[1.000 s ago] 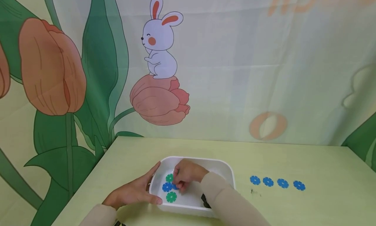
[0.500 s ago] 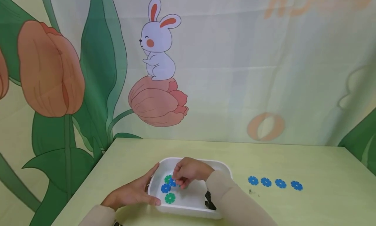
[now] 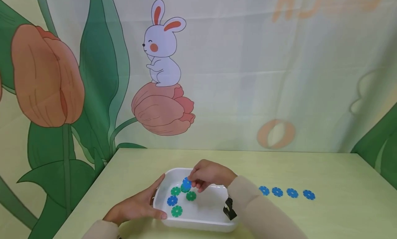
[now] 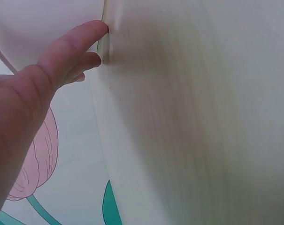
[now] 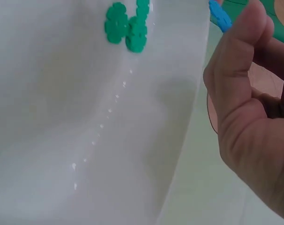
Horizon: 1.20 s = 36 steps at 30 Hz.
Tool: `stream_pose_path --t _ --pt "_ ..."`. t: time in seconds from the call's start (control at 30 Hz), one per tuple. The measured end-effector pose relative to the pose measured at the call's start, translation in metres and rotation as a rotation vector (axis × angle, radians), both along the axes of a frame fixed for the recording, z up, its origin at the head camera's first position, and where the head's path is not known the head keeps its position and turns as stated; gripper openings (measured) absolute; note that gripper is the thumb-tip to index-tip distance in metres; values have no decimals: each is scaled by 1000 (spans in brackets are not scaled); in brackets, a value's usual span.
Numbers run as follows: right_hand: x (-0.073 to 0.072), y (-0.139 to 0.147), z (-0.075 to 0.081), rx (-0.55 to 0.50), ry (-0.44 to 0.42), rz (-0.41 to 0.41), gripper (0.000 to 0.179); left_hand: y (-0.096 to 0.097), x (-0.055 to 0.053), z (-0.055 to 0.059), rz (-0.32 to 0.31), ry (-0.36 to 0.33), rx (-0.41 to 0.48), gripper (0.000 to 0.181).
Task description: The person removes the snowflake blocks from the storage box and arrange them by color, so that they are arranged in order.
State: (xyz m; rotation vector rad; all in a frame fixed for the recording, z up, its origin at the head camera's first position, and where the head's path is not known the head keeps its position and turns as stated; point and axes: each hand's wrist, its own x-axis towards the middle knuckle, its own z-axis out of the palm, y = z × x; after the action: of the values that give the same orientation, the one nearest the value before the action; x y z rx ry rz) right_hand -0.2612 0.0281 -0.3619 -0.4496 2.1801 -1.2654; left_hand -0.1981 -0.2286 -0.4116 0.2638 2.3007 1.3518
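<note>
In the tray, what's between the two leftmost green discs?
A blue disc, between the upper green disc and the lower green disc; it shows in the head view.

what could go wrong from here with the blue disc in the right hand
The blue disc could slip, since the right hand seems to pinch it near one edge; it might fall among the green discs. The right sleeve looks close to the row of blue discs in the head view, so it might brush them. The left hand touches only one end of the tray, so a push there could shift it.
</note>
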Motion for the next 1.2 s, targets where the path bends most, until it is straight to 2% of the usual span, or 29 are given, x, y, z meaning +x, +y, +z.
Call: stream_pose_path --t 0.3,0.63,0.8,1.2 --pt "0 23 13 3 31 -26 19 -4 3 -2 20 -9 33 116" --pt "1 47 17 -35 38 -46 19 -5 2 -4 3 -6 54 116" --pt "3 65 17 -47 56 -67 22 -5 3 -5 -6 -3 39 116" --pt "3 112 23 -45 95 -118 21 -3 -2 -3 -14 26 -13 120"
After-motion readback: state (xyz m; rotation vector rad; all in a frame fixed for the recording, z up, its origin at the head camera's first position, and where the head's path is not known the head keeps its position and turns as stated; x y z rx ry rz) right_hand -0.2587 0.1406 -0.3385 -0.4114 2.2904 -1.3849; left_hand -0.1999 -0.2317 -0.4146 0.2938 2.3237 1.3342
